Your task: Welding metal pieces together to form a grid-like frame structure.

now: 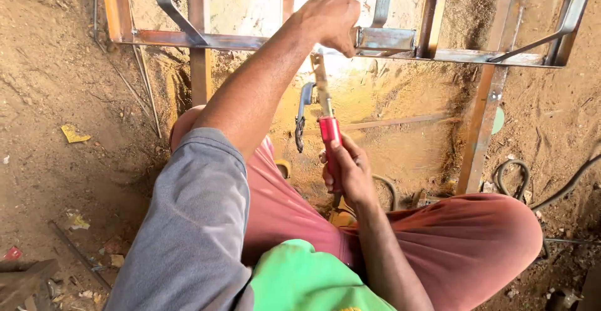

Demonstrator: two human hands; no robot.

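Ground: bare sandy dirt floor (56,85), scuffed and littered with scraps, and that's the whole workplace, seen from above over the person's knees.
Landmark: rusty steel frame (206,38) lying flat on the dirt across the top of the view, bars and angle pieces joined into a grid.
Left hand: left hand (328,20) reaches out along the grey sleeve and sits clenched right on the frame's cross bar, fingers (341,35) curled under, knuckles up; what they grip, if anything, is hidden under the fist.
Right hand: right hand (349,173) sits nearer the body than the frame, between the knees, fingers (330,176) wrapped tight round the red handle.
Tool: red-handled electrode holder (329,137) stands up out of that grip, its red part showing above the fingers, its metal front end pointing away towards the frame.
Rod: thin rod (321,82) runs on from the holder up to the frame's bar, its far tip just under the left fist.
Clamp: dark clamp (303,114) lies on the dirt just left of the rod, below the frame.
Cables: black cables (513,179) loop on the ground below the frame's right end, by the right knee.
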